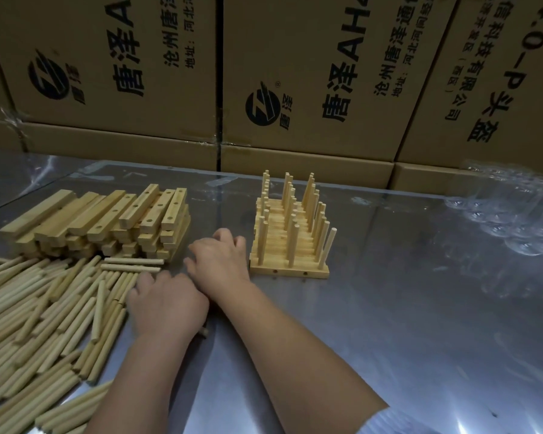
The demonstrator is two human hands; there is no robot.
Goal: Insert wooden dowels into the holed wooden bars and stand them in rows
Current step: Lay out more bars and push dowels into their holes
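Dowels (pixel 44 308) look light, stiff, roll-prone: pinch mid-length. Left hand (pixel 166 303) and right hand (pixel 220 261) curl palm-down; what they hold cannot be told.

dim, warm indoor light falls from above on the cardboard boxes (pixel 295 57), which darken toward the frame's corners. white glare streaks the shiny table (pixel 420 308) at lower right. wide-angle distortion bows the box edges; the left hand (pixel 166 305) and right hand (pixel 220 261) look slightly soft.

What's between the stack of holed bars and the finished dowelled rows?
Head view: only the right hand and bare metal tabletop lie between the bar stack and the rows.
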